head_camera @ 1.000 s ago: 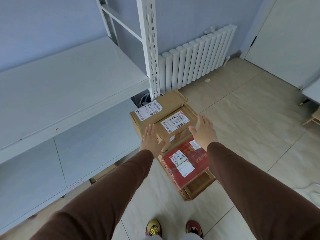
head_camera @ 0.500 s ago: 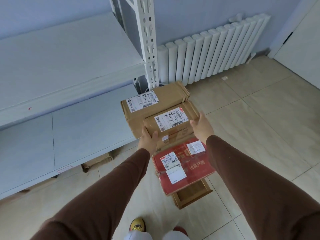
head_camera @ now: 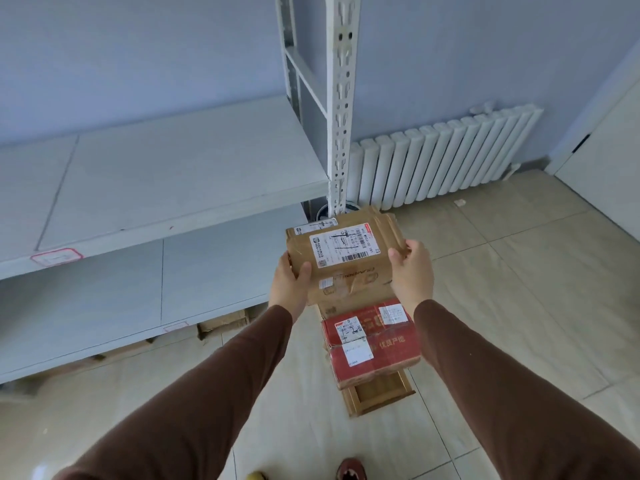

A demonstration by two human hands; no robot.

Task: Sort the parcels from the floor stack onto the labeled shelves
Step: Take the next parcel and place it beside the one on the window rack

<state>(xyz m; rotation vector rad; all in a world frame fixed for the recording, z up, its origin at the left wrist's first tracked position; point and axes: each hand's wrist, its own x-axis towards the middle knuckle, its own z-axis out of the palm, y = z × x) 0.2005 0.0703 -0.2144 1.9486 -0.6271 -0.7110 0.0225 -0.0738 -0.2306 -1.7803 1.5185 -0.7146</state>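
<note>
I hold a small brown cardboard parcel (head_camera: 346,249) with a white shipping label in the air above the floor stack. My left hand (head_camera: 290,283) grips its left end, thumb on top. My right hand (head_camera: 412,271) grips its right end. Under it lie another brown parcel (head_camera: 349,292), a red parcel (head_camera: 372,344) with white labels and a flat wooden-looking box (head_camera: 379,393) at the bottom. A larger brown parcel (head_camera: 313,227) is mostly hidden behind the held one. The white shelf unit (head_camera: 166,192) stands to the left, with a red-bordered label (head_camera: 57,257) on its edge.
The shelf's perforated white upright (head_camera: 341,109) rises just behind the parcels. A white radiator (head_camera: 443,161) lines the back wall. A lower shelf (head_camera: 138,289) carries a small label (head_camera: 176,327); flat cardboard (head_camera: 223,323) lies beneath it. A white door (head_camera: 609,161) is at right. Tiled floor (head_camera: 519,271).
My hands went from open above the stack to gripping the small brown parcel, and have lifted it off the stack. The view rose and tilted up.
</note>
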